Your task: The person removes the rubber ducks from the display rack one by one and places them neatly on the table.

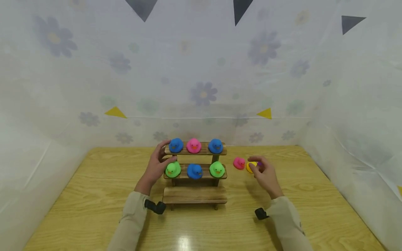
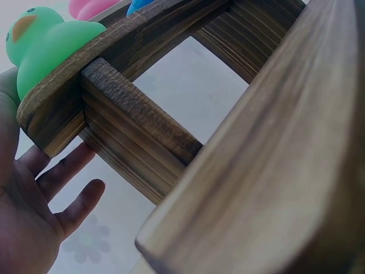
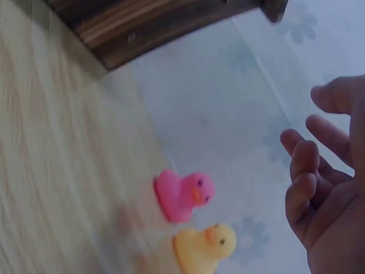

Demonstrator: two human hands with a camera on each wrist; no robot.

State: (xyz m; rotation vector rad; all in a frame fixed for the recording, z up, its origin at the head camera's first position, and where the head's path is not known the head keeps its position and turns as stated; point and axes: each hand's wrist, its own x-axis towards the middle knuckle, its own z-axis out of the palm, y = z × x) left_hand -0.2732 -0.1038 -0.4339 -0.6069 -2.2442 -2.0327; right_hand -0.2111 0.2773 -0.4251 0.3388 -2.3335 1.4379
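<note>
A three-tier wooden display rack [image 1: 194, 195] bears rubber ducks on its two upper tiers. Blue [image 1: 176, 145], pink [image 1: 194, 145] and blue [image 1: 216, 146] ducks sit on top; green [image 1: 173, 169], blue [image 1: 194, 171] and green [image 1: 217, 169] ducks sit on the middle tier. My left hand [image 1: 153, 170] lies at the rack's left end, thumb by the left green duck, several fingers extended behind the tier in the left wrist view. Loosely bent, my right hand [image 1: 267, 176] hovers over a yellow duck [image 1: 249, 167] and a purple thing [image 1: 259, 164], mostly hidden, holding nothing visible.
A pink duck [image 1: 239, 163] stands on the wooden table [image 1: 103, 195] between the rack and my right hand. Flower-patterned white sheeting [image 1: 201, 69] encloses the back and sides. Yellow [image 1: 115, 112] and dark triangles hang on it.
</note>
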